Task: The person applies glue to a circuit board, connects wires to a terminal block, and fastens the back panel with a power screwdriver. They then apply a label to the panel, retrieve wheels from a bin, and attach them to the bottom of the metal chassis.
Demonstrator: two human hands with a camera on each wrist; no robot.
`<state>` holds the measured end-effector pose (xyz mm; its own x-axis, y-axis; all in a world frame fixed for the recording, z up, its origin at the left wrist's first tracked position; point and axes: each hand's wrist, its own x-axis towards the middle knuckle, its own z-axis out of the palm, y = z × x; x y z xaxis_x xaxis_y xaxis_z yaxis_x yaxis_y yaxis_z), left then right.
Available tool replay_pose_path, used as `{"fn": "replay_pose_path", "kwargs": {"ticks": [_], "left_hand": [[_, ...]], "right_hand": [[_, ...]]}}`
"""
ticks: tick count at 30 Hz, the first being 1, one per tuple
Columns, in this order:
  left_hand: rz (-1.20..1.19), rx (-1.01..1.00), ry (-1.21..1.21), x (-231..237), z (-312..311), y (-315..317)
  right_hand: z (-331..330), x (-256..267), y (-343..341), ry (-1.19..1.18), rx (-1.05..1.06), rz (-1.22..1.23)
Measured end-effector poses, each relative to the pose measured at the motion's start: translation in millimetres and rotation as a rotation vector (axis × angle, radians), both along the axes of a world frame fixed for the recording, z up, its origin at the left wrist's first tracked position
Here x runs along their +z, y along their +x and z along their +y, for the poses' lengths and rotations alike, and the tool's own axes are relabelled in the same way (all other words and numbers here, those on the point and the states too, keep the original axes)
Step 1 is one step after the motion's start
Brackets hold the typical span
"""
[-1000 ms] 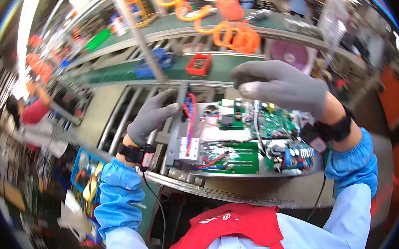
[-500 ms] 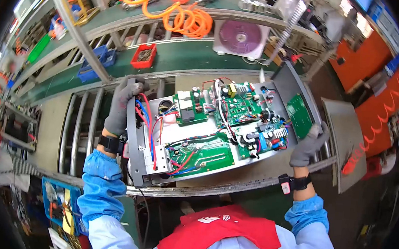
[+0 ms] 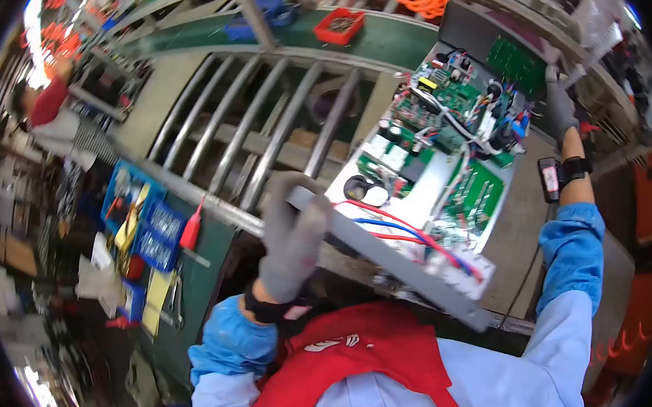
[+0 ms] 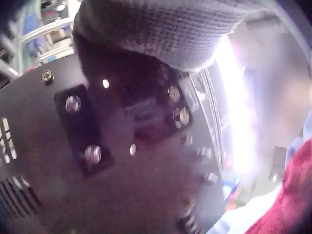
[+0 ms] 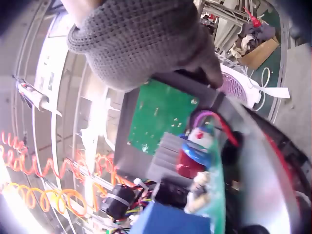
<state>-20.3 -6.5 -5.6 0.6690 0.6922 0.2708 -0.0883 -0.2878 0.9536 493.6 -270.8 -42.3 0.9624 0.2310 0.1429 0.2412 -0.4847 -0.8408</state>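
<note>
An open metal chassis (image 3: 431, 185) full of circuit boards and wires lies at a slant in the head view. My gloved left hand (image 3: 290, 239) grips the corner of its near grey end panel (image 3: 405, 267); in the left wrist view the glove (image 4: 156, 36) covers the top of that panel's dark, screw-studded face (image 4: 146, 190). At the far end, my gloved right hand (image 3: 560, 103) holds the other end panel (image 3: 466, 31). The right wrist view shows the right glove (image 5: 146, 44) with fingers bent over that panel's edge, beside a green board (image 5: 161, 117); its fingertips are partly hidden.
Metal rollers (image 3: 281, 135) lie left of the chassis. Behind are a red bin (image 3: 340, 26) of small parts and blue bins (image 3: 262, 16). Left of the body are a blue tray (image 3: 124, 188), a red-handled tool (image 3: 192, 231) and wrenches. Orange coiled hoses hang at the back.
My right hand came down from above the boards onto the right end panel. The chassis has since turned, its right end swinging to the back and its left end coming nearer my body.
</note>
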Motion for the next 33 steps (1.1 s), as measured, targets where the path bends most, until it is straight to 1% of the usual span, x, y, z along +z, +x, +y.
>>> {"fn": "replay_pose_path", "kwargs": {"ticks": [1, 3, 4, 6, 7, 9, 11, 13, 14, 15, 16, 17, 18, 19, 20, 21, 22, 23, 24, 25, 26, 28, 29, 30, 32, 33], "left_hand": [[0.008, -0.04, -0.116, -0.7, -13.3, -8.3], [0.194, -0.062, 0.089, 3.7, -36.1, -12.6], [0.113, -0.087, 0.285, 1.0, -41.1, -14.4], [0.065, -0.105, 0.397, -10.3, -46.7, -26.9], [0.074, -0.099, 0.302, -18.9, -48.7, -31.8], [-0.037, -0.118, 0.145, -55.4, -42.8, -49.4], [0.25, -0.031, 0.045, -112.7, -21.3, -90.1], [0.435, 0.244, -0.047, -158.2, 0.6, -143.2], [0.466, 0.374, -0.047, -165.0, 12.4, -176.5], [0.525, 0.486, 0.003, -189.8, 30.0, -213.4], [0.607, 0.59, 0.042, -194.8, 46.9, -251.6], [0.659, 0.708, 0.174, -217.7, 70.0, -294.6], [0.763, 0.791, 0.16, -212.8, 89.7, -330.2], [0.742, 0.915, 0.156, -224.3, 113.0, -366.8], [0.809, 0.946, 0.113, -227.9, 137.0, -402.0], [0.874, 0.971, 0.068, -227.6, 159.8, -433.6], [0.991, 0.929, 0.083, -224.8, 182.5, -460.9], [1.103, 0.885, 0.092, -227.2, 200.1, -482.9], [1.176, 0.854, 0.045, -223.6, 212.6, -495.5], [1.247, 0.82, 0.001, -213.0, 222.6, -503.3], [1.297, 0.728, 0.006, -201.8, 228.3, -509.4], [1.271, 0.609, -0.085, -207.9, 236.0, -520.1], [1.262, 0.554, -0.125, -208.0, 240.4, -526.4], [1.236, 0.517, -0.109, -206.3, 240.8, -529.2], [1.217, 0.429, -0.152, -199.3, 235.2, -533.1], [1.216, 0.385, -0.171, -194.1, 230.7, -534.3]], "right_hand": [[13.6, -1.8, -13.0, 0.158, 0.06, 0.113], [41.6, -3.4, -41.4, 0.473, 0.138, 0.357], [37.0, -9.4, -45.1, 0.581, 0.147, 0.422], [-3.6, -64.6, -60.7, 0.688, 0.166, 0.512], [-30.1, -103.8, -65.2, 0.726, 0.15, 0.567], [-97.7, -189.3, -93.6, 0.765, 0.05, 0.704], [-170.7, -274.7, -138.7, 0.77, -0.098, 0.87], [-235.1, -341.1, -192.0, 0.79, -0.231, 1.045], [-258.1, -370.7, -222.1, 0.824, -0.253, 1.148], [-274.1, -397.2, -250.8, 0.874, -0.24, 1.276], [-293.3, -441.2, -265.0, 1.0, -0.163, 1.492], [-272.6, -415.1, -329.0, 0.723, -0.18, 1.366], [-233.0, -377.7, -394.0, 0.475, -0.142, 1.289], [-186.8, -330.5, -450.5, 0.325, -0.089, 1.25], [-140.9, -292.0, -501.5, 0.243, -0.001, 1.215], [-110.0, -268.6, -520.3, 0.185, 0.116, 1.257], [-47.9, -228.1, -540.9, 0.126, 0.24, 1.289], [2.2, -196.5, -567.8, 0.077, 0.287, 1.197], [47.3, -171.1, -593.9, 0.024, 0.332, 1.104], [84.7, -159.6, -609.6, 0.023, 0.44, 1.078], [119.3, -151.0, -623.1, 0.017, 0.549, 1.052], [187.7, -124.3, -651.3, -0.038, 0.781, 0.884], [220.0, -128.7, -657.9, -0.046, 0.854, 0.898], [252.3, -128.3, -670.8, -0.097, 0.907, 0.775], [313.5, -132.8, -693.1, -0.268, 0.979, 0.555], [339.2, -136.4, -705.4, -0.291, 1.018, 0.472]]}}
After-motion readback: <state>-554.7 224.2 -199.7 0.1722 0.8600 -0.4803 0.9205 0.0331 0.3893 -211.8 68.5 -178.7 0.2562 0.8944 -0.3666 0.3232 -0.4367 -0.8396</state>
